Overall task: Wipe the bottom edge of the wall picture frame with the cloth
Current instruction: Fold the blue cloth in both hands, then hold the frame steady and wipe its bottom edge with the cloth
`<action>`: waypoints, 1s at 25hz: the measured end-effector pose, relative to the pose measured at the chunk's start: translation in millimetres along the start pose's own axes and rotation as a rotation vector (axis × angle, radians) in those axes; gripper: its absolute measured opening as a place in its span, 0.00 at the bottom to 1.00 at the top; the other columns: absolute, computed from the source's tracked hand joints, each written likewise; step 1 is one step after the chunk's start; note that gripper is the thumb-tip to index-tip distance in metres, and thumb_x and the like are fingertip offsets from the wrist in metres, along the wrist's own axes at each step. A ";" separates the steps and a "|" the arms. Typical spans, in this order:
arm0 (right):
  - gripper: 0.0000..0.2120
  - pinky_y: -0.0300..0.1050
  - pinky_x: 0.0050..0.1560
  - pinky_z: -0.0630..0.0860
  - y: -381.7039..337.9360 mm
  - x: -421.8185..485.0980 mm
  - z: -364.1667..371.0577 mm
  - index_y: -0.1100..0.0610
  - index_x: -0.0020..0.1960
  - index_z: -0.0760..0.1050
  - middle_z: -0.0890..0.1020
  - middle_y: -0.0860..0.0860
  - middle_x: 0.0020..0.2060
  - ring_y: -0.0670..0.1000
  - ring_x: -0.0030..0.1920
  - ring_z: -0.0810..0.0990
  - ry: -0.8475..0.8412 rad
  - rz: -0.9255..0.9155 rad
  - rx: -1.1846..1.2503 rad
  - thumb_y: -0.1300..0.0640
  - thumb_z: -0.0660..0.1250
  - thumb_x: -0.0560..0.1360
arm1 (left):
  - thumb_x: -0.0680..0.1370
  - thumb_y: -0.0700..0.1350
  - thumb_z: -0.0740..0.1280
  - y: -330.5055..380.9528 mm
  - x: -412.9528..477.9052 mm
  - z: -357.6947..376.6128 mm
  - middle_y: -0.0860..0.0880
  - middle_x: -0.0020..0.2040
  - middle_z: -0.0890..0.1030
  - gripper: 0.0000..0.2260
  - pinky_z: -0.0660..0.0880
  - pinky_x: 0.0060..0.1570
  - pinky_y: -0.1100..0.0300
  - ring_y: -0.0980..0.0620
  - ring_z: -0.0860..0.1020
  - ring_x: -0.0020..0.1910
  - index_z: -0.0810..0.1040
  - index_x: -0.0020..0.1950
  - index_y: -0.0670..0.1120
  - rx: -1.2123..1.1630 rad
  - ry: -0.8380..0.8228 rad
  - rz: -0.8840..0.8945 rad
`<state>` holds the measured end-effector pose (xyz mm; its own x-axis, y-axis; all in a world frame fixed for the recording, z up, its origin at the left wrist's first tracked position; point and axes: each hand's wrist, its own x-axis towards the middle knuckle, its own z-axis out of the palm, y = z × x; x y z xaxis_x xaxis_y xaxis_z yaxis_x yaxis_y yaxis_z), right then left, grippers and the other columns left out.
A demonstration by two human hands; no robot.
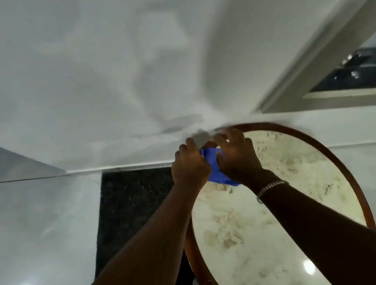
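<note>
A blue cloth [216, 169] is bunched between both of my hands. My left hand [190, 165] grips its left side and my right hand [236, 158] grips its right side. They sit over the far rim of a round table [319, 144] with a brown wooden edge and a speckled stone top. A small grey blurred piece [201, 137] shows at my fingertips; I cannot tell what it is. A pale framed panel [312, 63] with a dark inner area leans along the white wall at the upper right; whether this is the picture frame I cannot tell.
A white wall [108, 69] fills the upper view, meeting the floor at a white skirting [139, 166]. A black speckled floor strip [133, 204] lies left of the table. Glossy grey tiles [41, 223] spread at the left. A bracelet [270, 186] circles my right wrist.
</note>
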<state>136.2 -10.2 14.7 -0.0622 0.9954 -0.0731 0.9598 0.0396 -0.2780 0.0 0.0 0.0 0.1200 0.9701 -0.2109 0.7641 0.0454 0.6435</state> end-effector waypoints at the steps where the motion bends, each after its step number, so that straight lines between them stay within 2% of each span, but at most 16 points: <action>1: 0.21 0.63 0.64 0.72 10.3 -5.3 18.8 0.55 0.68 0.70 0.68 0.60 0.70 0.62 0.70 0.67 -0.086 0.065 -0.021 0.56 0.65 0.75 | 0.76 0.45 0.64 -4.2 1.5 20.4 0.37 0.58 0.76 0.22 0.76 0.51 0.44 0.36 0.76 0.57 0.65 0.67 0.39 -0.005 -0.058 -0.067; 4: 0.24 0.65 0.65 0.70 29.2 -14.1 58.5 0.47 0.73 0.61 0.56 0.58 0.76 0.64 0.72 0.62 -0.199 0.285 -0.013 0.48 0.61 0.79 | 0.76 0.44 0.66 -14.6 4.2 61.8 0.39 0.64 0.75 0.25 0.76 0.58 0.46 0.40 0.75 0.61 0.64 0.71 0.42 -0.100 -0.104 -0.136; 6: 0.25 0.63 0.65 0.71 35.9 -12.5 73.6 0.47 0.74 0.59 0.51 0.59 0.77 0.67 0.70 0.63 -0.200 0.380 0.080 0.49 0.61 0.79 | 0.75 0.38 0.66 -13.0 4.9 81.8 0.40 0.68 0.73 0.28 0.74 0.64 0.50 0.42 0.73 0.66 0.63 0.73 0.42 -0.255 -0.035 -0.144; 7: 0.25 0.60 0.65 0.72 36.1 -10.1 75.1 0.48 0.74 0.61 0.52 0.60 0.77 0.68 0.68 0.65 -0.183 0.411 0.136 0.52 0.62 0.78 | 0.74 0.35 0.65 -9.9 6.4 85.4 0.41 0.69 0.73 0.27 0.73 0.64 0.53 0.43 0.73 0.67 0.65 0.73 0.42 -0.350 0.011 -0.177; 9: 0.22 0.56 0.63 0.74 29.3 -8.1 66.1 0.54 0.71 0.68 0.60 0.61 0.74 0.67 0.65 0.71 -0.089 0.418 0.245 0.57 0.63 0.77 | 0.73 0.32 0.64 -2.5 5.6 80.7 0.41 0.63 0.78 0.23 0.74 0.58 0.58 0.44 0.77 0.61 0.72 0.68 0.42 -0.476 0.109 -0.220; 11: 0.21 0.56 0.62 0.76 16.2 -8.4 45.3 0.58 0.67 0.72 0.66 0.61 0.71 0.64 0.63 0.74 0.020 0.319 0.308 0.53 0.59 0.76 | 0.74 0.31 0.63 3.5 1.3 60.5 0.40 0.54 0.82 0.18 0.77 0.53 0.57 0.44 0.80 0.52 0.76 0.63 0.40 -0.483 0.219 -0.143; 12: 0.25 0.56 0.62 0.77 5.8 -7.5 29.5 0.59 0.67 0.72 0.66 0.61 0.71 0.62 0.64 0.74 0.075 0.262 0.315 0.49 0.54 0.75 | 0.74 0.31 0.63 8.9 0.0 44.3 0.40 0.52 0.82 0.17 0.78 0.52 0.55 0.45 0.80 0.50 0.77 0.61 0.39 -0.489 0.275 -0.094; 14: 0.32 0.56 0.65 0.77 -15.4 -3.8 -8.7 0.59 0.67 0.72 0.66 0.60 0.72 0.60 0.67 0.72 0.213 0.187 0.349 0.44 0.46 0.73 | 0.73 0.30 0.64 29.1 0.4 3.2 0.45 0.53 0.81 0.17 0.79 0.53 0.53 0.49 0.79 0.50 0.77 0.61 0.39 -0.536 0.385 -0.007; 15: 0.32 0.55 0.66 0.76 -27.2 0.6 -30.6 0.58 0.67 0.72 0.66 0.60 0.72 0.59 0.68 0.71 0.299 0.153 0.362 0.43 0.45 0.73 | 0.73 0.29 0.65 43.4 0.8 -22.3 0.49 0.53 0.79 0.18 0.80 0.53 0.55 0.53 0.78 0.50 0.76 0.62 0.40 -0.566 0.445 0.042; 17: 0.27 0.54 0.68 0.75 -52.9 11.9 -76.8 0.57 0.66 0.73 0.66 0.58 0.73 0.58 0.70 0.70 0.431 0.090 0.392 0.45 0.48 0.77 | 0.73 0.27 0.65 74.1 -0.1 -77.1 0.52 0.54 0.78 0.19 0.80 0.51 0.60 0.60 0.77 0.50 0.76 0.62 0.41 -0.603 0.548 0.161; 20: 0.18 0.53 0.71 0.73 -95.7 35.7 -159.1 0.54 0.68 0.72 0.67 0.53 0.73 0.47 0.71 0.66 0.584 -0.008 0.464 0.50 0.58 0.81 | 0.73 0.26 0.67 114.4 1.6 -160.6 0.47 0.54 0.80 0.20 0.78 0.44 0.68 0.58 0.78 0.49 0.77 0.62 0.40 -0.578 0.706 0.370; 21: 0.17 0.53 0.70 0.74 -110.4 41.1 -188.9 0.55 0.68 0.73 0.69 0.55 0.72 0.48 0.71 0.67 0.655 -0.078 0.463 0.52 0.62 0.81 | 0.73 0.26 0.67 127.1 -0.1 -190.2 0.46 0.53 0.80 0.20 0.77 0.43 0.69 0.55 0.78 0.48 0.77 0.62 0.39 -0.565 0.756 0.448; 23: 0.14 0.55 0.64 0.79 -140.5 53.3 -252.8 0.59 0.62 0.77 0.73 0.62 0.68 0.59 0.69 0.73 0.849 -0.286 0.310 0.57 0.64 0.78 | 0.73 0.27 0.68 156.3 -3.6 -258.3 0.47 0.53 0.80 0.20 0.77 0.44 0.68 0.55 0.78 0.48 0.77 0.63 0.40 -0.531 0.833 0.611; 25: 0.13 0.57 0.62 0.80 -168.1 64.7 -316.8 0.59 0.61 0.77 0.73 0.63 0.68 0.61 0.68 0.73 0.985 -0.395 0.288 0.56 0.61 0.79 | 0.74 0.29 0.68 187.1 -6.4 -324.6 0.46 0.56 0.81 0.20 0.80 0.49 0.60 0.53 0.79 0.52 0.76 0.65 0.40 -0.500 0.859 0.759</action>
<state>57.5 75.3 360.2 0.0177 0.5557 0.8312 0.8126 0.4763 -0.3358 -63.5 79.7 360.6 -0.1712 0.6246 0.7619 0.3364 -0.6898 0.6411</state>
